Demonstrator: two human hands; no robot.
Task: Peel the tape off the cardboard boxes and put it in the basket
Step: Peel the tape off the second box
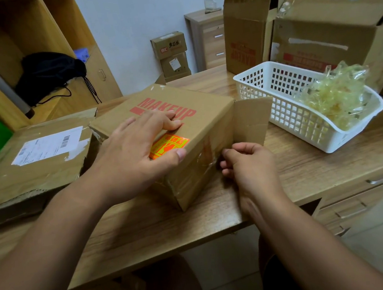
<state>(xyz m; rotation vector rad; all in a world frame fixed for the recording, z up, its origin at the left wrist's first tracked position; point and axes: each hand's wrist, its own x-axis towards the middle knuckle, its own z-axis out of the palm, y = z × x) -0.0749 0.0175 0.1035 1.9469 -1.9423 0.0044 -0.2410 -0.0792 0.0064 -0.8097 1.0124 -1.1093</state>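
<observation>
A cardboard box (206, 112) printed MAKEUP in red sits in the middle of the wooden desk, with an orange sticker (168, 145) on top and one flap standing open at its right. My left hand (134, 150) rests flat on the box top, fingers spread and only slightly bent. My right hand (246, 162) is at the box's near right corner, its fingers curled and pinching at the clear tape (202, 165) on the side face. The white plastic basket (284, 111) stands to the right, holding a crumpled heap of peeled tape (337, 99).
A flattened box (34, 161) with a shipping label lies at the left. Larger taped boxes (329, 31) and a tall open box (245, 33) stand behind the basket. Wooden shelves with a black bag (48, 74) are at the far left. Desk drawers (368, 194) lie lower right.
</observation>
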